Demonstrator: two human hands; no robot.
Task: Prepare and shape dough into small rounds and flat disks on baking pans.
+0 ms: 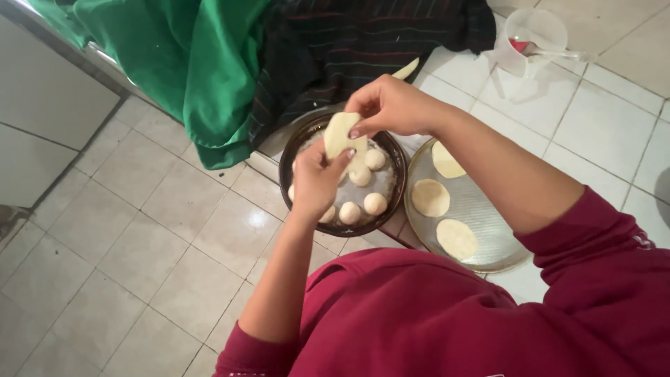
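Both hands hold one flattened piece of pale dough (340, 134) above a dark round pan (287, 155). My left hand (315, 183) grips its lower edge from below, and my right hand (392, 106) pinches its upper edge. Several round dough balls (375, 203) lie in the floured pan under the hands. To the right, a round metal tray (488, 216) carries three flattened dough discs (430, 197).
A green cloth (181, 63) and a dark striped cloth (363, 35) are draped over the counter edge at the top. A clear plastic jug (530, 35) with a spoon stands at the top right on white tiles. Tiled floor lies to the left.
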